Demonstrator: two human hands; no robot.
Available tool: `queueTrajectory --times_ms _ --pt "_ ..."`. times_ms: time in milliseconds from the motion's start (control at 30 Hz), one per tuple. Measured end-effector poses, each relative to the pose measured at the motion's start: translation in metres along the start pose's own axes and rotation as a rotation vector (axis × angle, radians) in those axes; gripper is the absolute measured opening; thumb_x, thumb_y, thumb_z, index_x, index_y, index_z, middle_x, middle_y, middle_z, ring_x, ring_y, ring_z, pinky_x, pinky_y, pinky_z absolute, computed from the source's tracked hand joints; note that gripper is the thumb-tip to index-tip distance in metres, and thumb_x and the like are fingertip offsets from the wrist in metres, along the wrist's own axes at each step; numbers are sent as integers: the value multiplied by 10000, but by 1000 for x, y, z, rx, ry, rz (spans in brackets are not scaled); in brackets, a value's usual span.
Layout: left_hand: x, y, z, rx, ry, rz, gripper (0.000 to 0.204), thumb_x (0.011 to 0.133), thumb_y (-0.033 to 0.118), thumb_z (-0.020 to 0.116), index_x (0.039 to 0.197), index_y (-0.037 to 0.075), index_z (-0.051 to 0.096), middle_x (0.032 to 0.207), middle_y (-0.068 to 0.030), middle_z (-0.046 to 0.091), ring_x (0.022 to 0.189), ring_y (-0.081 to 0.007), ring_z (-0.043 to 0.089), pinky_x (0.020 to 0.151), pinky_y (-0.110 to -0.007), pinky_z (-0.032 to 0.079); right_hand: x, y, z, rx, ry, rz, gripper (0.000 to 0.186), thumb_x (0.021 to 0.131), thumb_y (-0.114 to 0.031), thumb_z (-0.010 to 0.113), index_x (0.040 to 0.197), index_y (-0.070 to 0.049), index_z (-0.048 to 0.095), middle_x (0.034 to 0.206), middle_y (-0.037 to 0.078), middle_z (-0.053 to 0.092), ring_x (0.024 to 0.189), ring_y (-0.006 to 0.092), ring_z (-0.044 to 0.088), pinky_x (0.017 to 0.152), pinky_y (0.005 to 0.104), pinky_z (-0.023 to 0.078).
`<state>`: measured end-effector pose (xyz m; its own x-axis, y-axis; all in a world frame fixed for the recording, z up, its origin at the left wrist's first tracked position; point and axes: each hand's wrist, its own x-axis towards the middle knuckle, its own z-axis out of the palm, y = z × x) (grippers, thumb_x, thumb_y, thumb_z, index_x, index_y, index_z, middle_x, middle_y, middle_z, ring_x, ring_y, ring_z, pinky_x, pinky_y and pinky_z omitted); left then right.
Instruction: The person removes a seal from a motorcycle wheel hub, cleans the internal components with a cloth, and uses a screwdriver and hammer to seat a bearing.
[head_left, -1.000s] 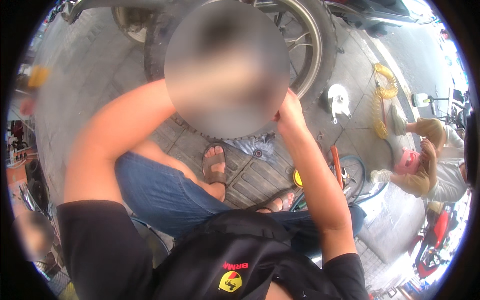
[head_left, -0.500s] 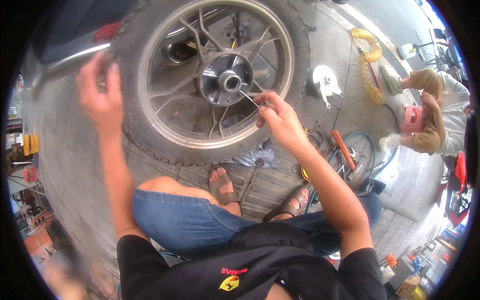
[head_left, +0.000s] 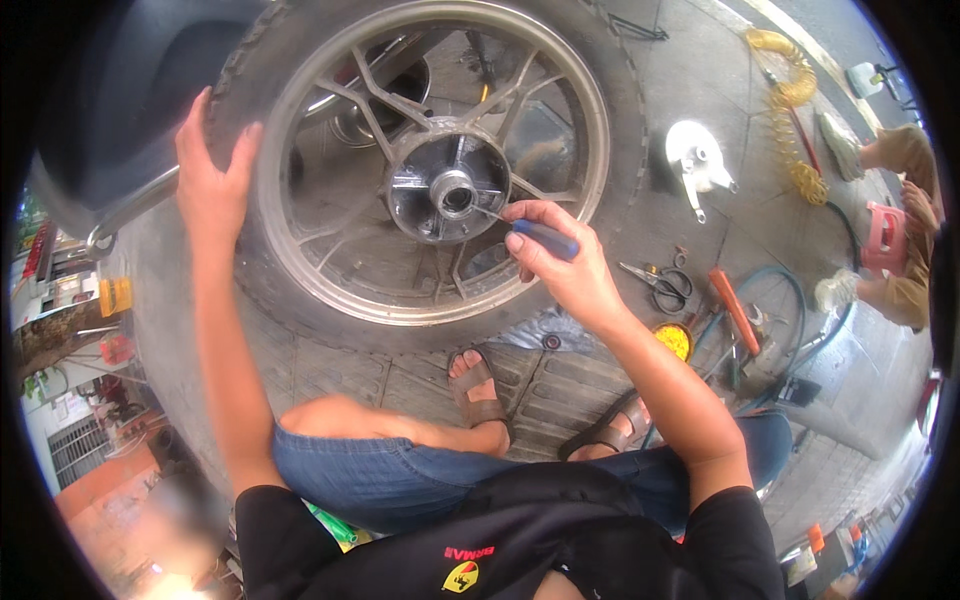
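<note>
A spoked motorcycle wheel (head_left: 596, 190) stands in front of me with its black tyre (head_left: 245, 215) around it. My right hand (head_left: 575, 275) is closed on a screwdriver (head_left: 548, 239) with a blue handle. Its thin shaft reaches to the rim of the round opening in the wheel hub (head_left: 420, 205); whether the tip touches cannot be made out. My left hand (head_left: 213, 190) is at the tyre's left side, thumb and fingers spread and holding nothing; contact with the rubber is hard to judge.
Right of the wheel lie a silver brake plate (head_left: 697, 158), scissors (head_left: 668, 287), an orange-handled hammer (head_left: 735, 310) and a yellow round container (head_left: 674, 341). A yellow coiled hose (head_left: 797, 90) stretches farther off. Another person's hand (head_left: 918, 207) is near a pink stool (head_left: 884, 238).
The screwdriver's blue handle now shows in my right hand, its shaft still at the hub. My left hand, blurred before, is steadier beside the tyre. The whole view has shifted.
</note>
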<state>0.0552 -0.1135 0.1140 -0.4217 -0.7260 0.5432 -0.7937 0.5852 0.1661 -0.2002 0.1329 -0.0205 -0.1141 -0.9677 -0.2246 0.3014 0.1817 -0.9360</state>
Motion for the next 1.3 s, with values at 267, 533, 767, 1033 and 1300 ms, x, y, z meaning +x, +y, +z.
queueTrajectory --times_ms 267,533,767,1033,1300 --pt "0 -2 1 82 15 35 643 881 287 728 1442 103 474 1408 -163 529 1292 -312 522 1079 -397 397 28 18 -5 -131 72 -239 209 853 -154 733 993 -16 661 907 97 687 809 188 659 742 312 516" --pt "-1 7 0 105 -29 29 655 906 280 696 1448 17 438 1446 -197 486 1345 -314 467 1121 -394 346 37 23 -4 -136 98 -395 136 835 -74 717 942 -16 655 847 92 662 746 192 644 674 314 505" --pt "0 10 -1 116 -60 5 674 914 292 689 1459 6 415 1456 -210 469 1351 -316 454 1132 -393 326 43 28 -6 -85 75 -414 130 816 -58 716 916 -15 645 839 95 658 738 205 645 667 318 509" --pt "0 10 0 93 -62 2 683 919 298 686 1462 -4 403 1458 -206 462 1353 -312 447 1135 -394 319 45 32 -4 -64 83 -435 122 810 -59 713 897 -17 639 826 93 660 731 206 648 667 318 514" --pt "-3 9 0 55 -54 -23 692 892 317 716 1458 36 433 1451 -190 478 1352 -303 452 1137 -393 321 40 27 -8 -6 28 -222 140 848 -89 703 952 -12 651 863 73 687 773 144 653 720 285 514"
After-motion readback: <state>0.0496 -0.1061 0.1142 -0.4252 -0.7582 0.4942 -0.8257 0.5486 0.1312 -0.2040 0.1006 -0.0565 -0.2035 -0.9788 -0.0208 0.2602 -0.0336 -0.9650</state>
